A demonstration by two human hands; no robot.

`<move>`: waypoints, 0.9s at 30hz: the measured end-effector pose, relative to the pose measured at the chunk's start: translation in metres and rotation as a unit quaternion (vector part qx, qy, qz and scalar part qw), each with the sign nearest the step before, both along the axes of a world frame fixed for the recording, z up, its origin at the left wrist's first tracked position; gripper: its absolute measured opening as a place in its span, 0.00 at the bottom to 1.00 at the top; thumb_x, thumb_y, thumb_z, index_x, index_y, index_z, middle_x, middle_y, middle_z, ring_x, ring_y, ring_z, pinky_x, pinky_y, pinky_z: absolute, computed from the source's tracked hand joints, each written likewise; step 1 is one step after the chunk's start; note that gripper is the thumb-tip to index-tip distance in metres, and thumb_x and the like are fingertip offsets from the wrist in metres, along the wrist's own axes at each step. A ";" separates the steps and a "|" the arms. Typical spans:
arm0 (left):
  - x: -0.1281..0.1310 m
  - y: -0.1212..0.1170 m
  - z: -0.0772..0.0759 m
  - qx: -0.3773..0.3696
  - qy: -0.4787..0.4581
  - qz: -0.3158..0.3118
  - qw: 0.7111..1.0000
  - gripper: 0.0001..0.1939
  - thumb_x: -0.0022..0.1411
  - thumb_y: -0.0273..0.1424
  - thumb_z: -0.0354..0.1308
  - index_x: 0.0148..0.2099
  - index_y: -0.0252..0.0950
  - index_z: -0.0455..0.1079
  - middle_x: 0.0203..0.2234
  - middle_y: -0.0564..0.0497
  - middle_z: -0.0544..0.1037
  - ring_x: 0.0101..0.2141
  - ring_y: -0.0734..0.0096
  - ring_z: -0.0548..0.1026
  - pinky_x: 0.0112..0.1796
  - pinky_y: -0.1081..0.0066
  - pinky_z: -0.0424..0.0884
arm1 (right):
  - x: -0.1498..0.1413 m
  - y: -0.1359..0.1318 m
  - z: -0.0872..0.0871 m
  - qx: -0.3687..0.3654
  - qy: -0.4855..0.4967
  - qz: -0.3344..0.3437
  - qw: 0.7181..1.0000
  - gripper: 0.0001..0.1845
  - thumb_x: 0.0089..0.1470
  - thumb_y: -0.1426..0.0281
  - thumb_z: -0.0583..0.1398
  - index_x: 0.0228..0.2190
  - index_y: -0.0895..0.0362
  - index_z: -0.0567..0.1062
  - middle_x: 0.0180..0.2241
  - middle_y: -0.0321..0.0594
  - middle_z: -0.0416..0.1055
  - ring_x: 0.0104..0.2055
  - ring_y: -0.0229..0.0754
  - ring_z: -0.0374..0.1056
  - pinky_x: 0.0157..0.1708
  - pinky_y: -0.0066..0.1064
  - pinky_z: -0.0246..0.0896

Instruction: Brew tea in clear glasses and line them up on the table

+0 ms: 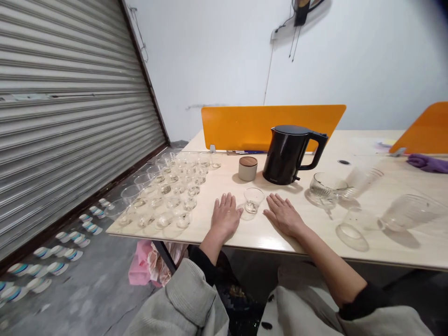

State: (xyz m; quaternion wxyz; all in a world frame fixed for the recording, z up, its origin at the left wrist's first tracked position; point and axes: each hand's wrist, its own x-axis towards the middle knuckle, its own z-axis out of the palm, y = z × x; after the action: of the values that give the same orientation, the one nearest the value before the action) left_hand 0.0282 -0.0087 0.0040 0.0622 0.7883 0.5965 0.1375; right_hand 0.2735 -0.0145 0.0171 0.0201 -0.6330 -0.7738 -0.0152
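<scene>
Left hand (pixel 226 217), right hand (pixel 284 216), both flat and empty on the table (pixel 252 234), clear cup (pixel 253 200) between, perhaps dark flecks (pixel 251 206) inside

Roller shutter (pixel 73 102), grey, ribbed, left. Wall (pixel 210 60), white, scuffed, behind. Floor (pixel 87 284), grey concrete, cracked. Table (pixel 250 231), pale wood-finish, light glare near front edge. Desk dividers (pixel 238 123), orange, two, upright.

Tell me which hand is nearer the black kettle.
Right. The right hand lies palm down in front of the black kettle; the left hand is farther off, to the kettle's front left.
</scene>
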 end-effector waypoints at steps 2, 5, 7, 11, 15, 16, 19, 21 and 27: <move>0.000 -0.001 0.002 -0.001 0.000 -0.001 1.000 0.33 0.76 0.43 0.39 0.75 0.30 0.52 0.74 0.40 0.49 0.74 0.51 0.44 0.70 0.46 0.41 | 0.000 0.000 -0.001 0.003 0.005 -0.002 1.000 0.37 0.69 0.54 0.43 0.70 0.62 0.59 0.74 0.52 0.48 0.76 0.54 0.40 0.72 0.54 0.38; 0.000 -0.002 0.003 0.008 -0.001 -0.002 1.000 0.33 0.76 0.42 0.39 0.74 0.29 0.52 0.74 0.39 0.50 0.74 0.50 0.45 0.70 0.46 0.41 | 0.001 -0.001 -0.003 0.012 0.010 -0.002 1.000 0.36 0.69 0.54 0.43 0.70 0.60 0.59 0.73 0.51 0.49 0.76 0.54 0.41 0.71 0.54 0.39; 0.000 -0.003 0.004 0.006 -0.002 -0.002 1.000 0.33 0.76 0.41 0.39 0.74 0.29 0.52 0.74 0.39 0.50 0.74 0.50 0.45 0.70 0.47 0.41 | 0.001 -0.002 -0.004 0.015 0.006 -0.005 1.000 0.36 0.69 0.54 0.43 0.70 0.60 0.59 0.73 0.50 0.49 0.76 0.53 0.42 0.71 0.54 0.40; -0.001 -0.003 0.005 -0.010 0.000 -0.002 1.000 0.33 0.75 0.41 0.38 0.75 0.30 0.52 0.74 0.40 0.49 0.74 0.51 0.44 0.71 0.47 0.41 | 0.002 -0.004 -0.005 0.013 0.004 -0.006 1.000 0.36 0.69 0.56 0.43 0.70 0.63 0.59 0.73 0.53 0.48 0.76 0.54 0.42 0.71 0.55 0.40; -0.001 -0.003 0.004 -0.007 -0.001 -0.003 1.000 0.32 0.76 0.41 0.38 0.75 0.31 0.52 0.74 0.40 0.49 0.74 0.52 0.44 0.70 0.47 0.41 | 0.003 -0.003 -0.006 0.015 0.006 -0.004 1.000 0.36 0.69 0.57 0.43 0.70 0.62 0.59 0.73 0.52 0.48 0.76 0.55 0.42 0.71 0.56 0.40; -0.001 -0.003 0.003 -0.006 -0.001 -0.004 1.000 0.32 0.76 0.41 0.38 0.75 0.31 0.52 0.74 0.41 0.49 0.74 0.52 0.44 0.70 0.47 0.41 | 0.003 -0.003 -0.006 0.014 0.005 -0.005 1.000 0.36 0.69 0.57 0.43 0.70 0.62 0.58 0.73 0.52 0.48 0.76 0.54 0.42 0.71 0.55 0.40; -0.002 -0.002 0.002 -0.004 -0.004 -0.005 1.000 0.33 0.75 0.41 0.38 0.75 0.31 0.52 0.74 0.41 0.49 0.74 0.52 0.45 0.70 0.47 0.41 | 0.004 -0.002 -0.007 0.017 0.001 -0.003 1.000 0.36 0.70 0.56 0.42 0.70 0.62 0.59 0.73 0.51 0.48 0.76 0.54 0.42 0.71 0.55 0.40; -0.002 -0.002 0.002 0.001 -0.004 -0.006 1.000 0.33 0.75 0.41 0.38 0.75 0.30 0.52 0.74 0.40 0.50 0.74 0.51 0.45 0.71 0.47 0.41 | 0.004 -0.002 -0.007 0.020 -0.002 0.000 1.000 0.35 0.70 0.57 0.42 0.70 0.62 0.59 0.73 0.51 0.49 0.76 0.54 0.42 0.71 0.55 0.41; -0.002 -0.001 0.002 -0.004 -0.011 -0.004 1.000 0.32 0.75 0.41 0.38 0.75 0.32 0.52 0.74 0.41 0.50 0.74 0.51 0.44 0.71 0.47 0.41 | 0.004 -0.001 -0.006 0.018 0.003 -0.007 1.000 0.35 0.69 0.56 0.43 0.70 0.59 0.59 0.73 0.49 0.49 0.76 0.53 0.42 0.71 0.54 0.40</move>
State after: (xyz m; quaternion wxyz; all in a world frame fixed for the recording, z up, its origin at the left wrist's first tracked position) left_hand 0.0263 -0.0093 0.0055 0.0721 0.7889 0.5932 0.1433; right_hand 0.2774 -0.0158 0.0108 0.0332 -0.6383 -0.7686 -0.0273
